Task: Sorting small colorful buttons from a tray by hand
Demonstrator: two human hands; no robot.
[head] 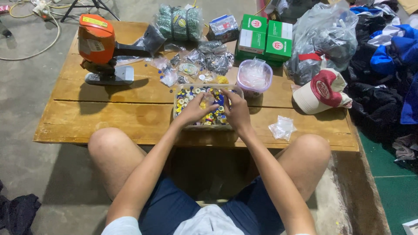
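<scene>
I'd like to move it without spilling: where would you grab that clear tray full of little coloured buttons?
Probably by its two short ends, one hand on each, coming in from the left and right. The clear tray is a shallow rectangle lying flat on the wooden table and heaped with loose buttons, so a level two-sided lift suits it. The left hand and right hand are over its middle.

I see an orange machine at the upper left of the wooden worktop. Two green boxes stand top centre, and a red-and-white cap lies at right beside a crumpled plastic bag.
</scene>
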